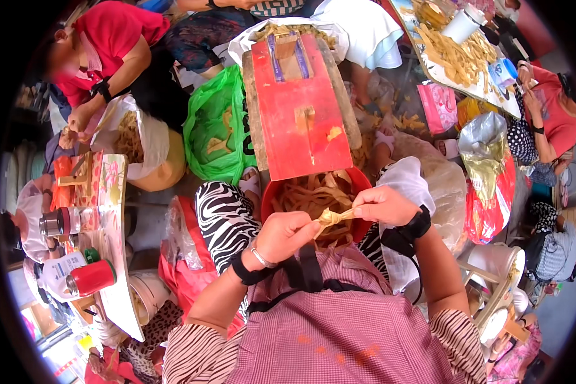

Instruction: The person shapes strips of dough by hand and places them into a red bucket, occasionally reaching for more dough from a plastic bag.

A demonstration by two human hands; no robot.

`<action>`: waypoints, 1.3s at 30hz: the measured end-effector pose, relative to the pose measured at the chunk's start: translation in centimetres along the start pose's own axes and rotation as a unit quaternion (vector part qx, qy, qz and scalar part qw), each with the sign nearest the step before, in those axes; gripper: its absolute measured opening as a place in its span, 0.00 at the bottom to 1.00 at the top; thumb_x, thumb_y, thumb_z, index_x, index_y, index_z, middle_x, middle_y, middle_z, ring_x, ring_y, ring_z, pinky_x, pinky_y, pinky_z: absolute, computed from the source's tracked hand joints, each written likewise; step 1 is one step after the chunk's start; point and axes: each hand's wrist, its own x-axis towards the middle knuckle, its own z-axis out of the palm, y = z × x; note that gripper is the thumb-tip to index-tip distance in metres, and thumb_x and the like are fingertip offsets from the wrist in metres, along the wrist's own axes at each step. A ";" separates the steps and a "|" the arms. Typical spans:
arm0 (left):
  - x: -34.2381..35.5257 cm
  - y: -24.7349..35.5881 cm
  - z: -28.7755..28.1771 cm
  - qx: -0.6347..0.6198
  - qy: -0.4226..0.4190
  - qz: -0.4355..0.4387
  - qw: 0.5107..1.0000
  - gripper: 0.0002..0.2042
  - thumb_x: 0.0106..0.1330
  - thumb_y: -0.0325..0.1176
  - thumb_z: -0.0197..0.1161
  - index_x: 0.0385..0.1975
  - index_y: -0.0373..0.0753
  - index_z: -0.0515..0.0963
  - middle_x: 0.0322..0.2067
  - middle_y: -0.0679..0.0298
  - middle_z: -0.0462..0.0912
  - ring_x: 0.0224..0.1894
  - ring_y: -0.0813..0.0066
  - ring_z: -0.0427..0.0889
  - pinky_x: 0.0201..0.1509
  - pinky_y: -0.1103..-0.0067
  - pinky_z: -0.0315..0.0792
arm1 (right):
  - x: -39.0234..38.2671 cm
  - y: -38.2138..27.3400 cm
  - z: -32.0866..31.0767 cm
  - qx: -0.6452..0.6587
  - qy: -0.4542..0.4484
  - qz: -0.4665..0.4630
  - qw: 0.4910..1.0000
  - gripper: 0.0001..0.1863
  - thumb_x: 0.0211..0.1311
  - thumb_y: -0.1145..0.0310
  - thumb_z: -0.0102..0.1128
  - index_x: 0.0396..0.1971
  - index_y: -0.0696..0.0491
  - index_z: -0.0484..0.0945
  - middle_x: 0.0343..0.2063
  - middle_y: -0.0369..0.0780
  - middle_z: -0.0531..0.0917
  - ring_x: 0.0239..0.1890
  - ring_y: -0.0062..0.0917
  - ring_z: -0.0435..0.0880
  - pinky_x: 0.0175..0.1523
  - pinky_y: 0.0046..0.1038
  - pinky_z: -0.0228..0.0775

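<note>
Both hands meet over my lap on a knotted pale-yellow strip (330, 219), which looks like tofu skin. My left hand (281, 237) pinches one end beside the knot. My right hand (384, 206) grips the other end, and the strip runs taut between them. Just beyond them, a red bucket (268, 192) holds many loose strips (310, 192) of the same colour. Over its far side stands a red board (307, 121) with a wooden block (305, 118) fixed to it.
Left of the board lies a green plastic bag (214, 121) with a few pieces inside. A white sack (125, 131) of strips stands farther left, near a table (118, 224) with bottles. A tray (457, 57) of strips is at the far right. Other people sit around me.
</note>
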 end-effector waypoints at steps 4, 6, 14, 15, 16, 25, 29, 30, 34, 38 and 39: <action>-0.7 0.4 0.4 -0.137 0.011 -0.044 0.989 0.13 0.62 0.34 0.54 0.18 0.34 0.72 0.14 0.67 0.71 0.17 0.85 0.68 0.20 0.84 0.62 | 0.3 -0.4 0.4 0.031 0.021 0.000 0.999 0.08 0.57 0.67 0.55 0.28 0.56 0.76 0.16 0.28 0.71 0.19 0.09 0.64 0.23 0.15 0.55; -1.1 1.0 0.6 -0.175 0.009 -0.072 0.982 0.13 0.63 0.33 0.54 0.18 0.34 0.73 0.14 0.69 0.72 0.17 0.85 0.68 0.20 0.85 0.62 | 0.4 0.0 -0.2 0.049 0.031 0.005 0.998 0.07 0.57 0.68 0.55 0.28 0.56 0.76 0.16 0.28 0.71 0.19 0.09 0.64 0.23 0.14 0.55; 1.3 -0.7 -0.2 -0.282 0.007 -0.124 0.951 0.07 0.63 0.33 0.53 0.34 0.37 0.67 0.26 0.64 0.78 0.26 0.82 0.76 0.28 0.86 0.70 | 1.5 -1.1 1.3 0.007 0.016 0.023 1.000 0.08 0.56 0.68 0.55 0.27 0.57 0.76 0.16 0.28 0.71 0.20 0.10 0.65 0.24 0.15 0.55; 1.5 -0.2 -0.1 -0.343 -0.061 -0.180 0.920 0.07 0.64 0.31 0.52 0.36 0.38 0.65 0.28 0.63 0.78 0.25 0.80 0.76 0.29 0.85 0.71 | 1.6 -1.3 1.6 -0.013 0.001 0.011 1.000 0.08 0.56 0.67 0.55 0.27 0.57 0.76 0.16 0.29 0.71 0.20 0.10 0.65 0.24 0.16 0.56; 1.6 -0.1 0.1 -0.314 -0.084 -0.196 0.925 0.06 0.63 0.31 0.54 0.32 0.39 0.66 0.25 0.63 0.78 0.24 0.79 0.76 0.28 0.85 0.71 | 1.6 -1.8 1.9 -0.024 -0.001 0.004 1.000 0.09 0.56 0.67 0.55 0.27 0.58 0.76 0.16 0.29 0.71 0.21 0.10 0.65 0.25 0.16 0.57; 2.4 -0.1 -1.2 -0.247 -0.005 -0.114 0.962 0.05 0.60 0.28 0.56 0.26 0.40 0.67 0.17 0.70 0.72 0.17 0.88 0.69 0.17 0.89 0.62 | 2.1 -3.3 -0.2 -0.098 -0.018 -0.002 0.995 0.09 0.58 0.67 0.52 0.28 0.57 0.75 0.17 0.30 0.73 0.20 0.12 0.68 0.25 0.18 0.61; 5.9 -0.5 -2.9 0.123 0.217 0.013 0.968 0.06 0.56 0.32 0.58 0.27 0.39 0.69 0.15 0.60 0.74 0.18 0.64 0.76 0.22 0.76 0.67 | 6.5 -3.8 -2.2 -0.196 0.155 -0.098 0.963 0.10 0.56 0.66 0.53 0.29 0.59 0.76 0.17 0.36 0.76 0.21 0.17 0.73 0.28 0.22 0.64; 6.9 -0.9 -2.9 0.129 0.246 0.022 0.960 0.06 0.56 0.32 0.58 0.28 0.39 0.69 0.16 0.59 0.74 0.19 0.61 0.76 0.23 0.74 0.68 | 7.6 -4.3 -2.2 -0.186 0.187 -0.102 0.959 0.11 0.56 0.66 0.53 0.29 0.59 0.76 0.17 0.38 0.76 0.21 0.18 0.73 0.28 0.22 0.65; 9.8 -3.3 -3.5 0.237 0.286 0.035 0.928 0.06 0.55 0.32 0.56 0.28 0.40 0.69 0.17 0.56 0.76 0.22 0.56 0.76 0.24 0.69 0.69 | 11.1 -2.7 -3.1 -0.312 0.347 -0.135 0.874 0.11 0.56 0.64 0.52 0.26 0.58 0.75 0.22 0.47 0.78 0.24 0.35 0.76 0.31 0.31 0.67; 7.7 -2.7 -4.1 0.205 0.236 0.022 0.950 0.05 0.54 0.30 0.58 0.27 0.39 0.70 0.15 0.58 0.72 0.18 0.63 0.75 0.23 0.74 0.67 | 9.4 -2.6 -3.8 -0.250 0.343 -0.091 0.901 0.13 0.58 0.62 0.48 0.24 0.58 0.73 0.17 0.41 0.75 0.19 0.30 0.74 0.26 0.28 0.67; 6.7 -2.0 -3.8 0.214 0.168 0.027 0.962 0.06 0.54 0.30 0.58 0.30 0.39 0.71 0.18 0.59 0.74 0.21 0.65 0.76 0.25 0.76 0.68 | 7.6 -4.1 -2.5 -0.131 0.261 -0.028 0.956 0.13 0.59 0.63 0.48 0.24 0.58 0.73 0.16 0.36 0.74 0.16 0.22 0.72 0.23 0.23 0.66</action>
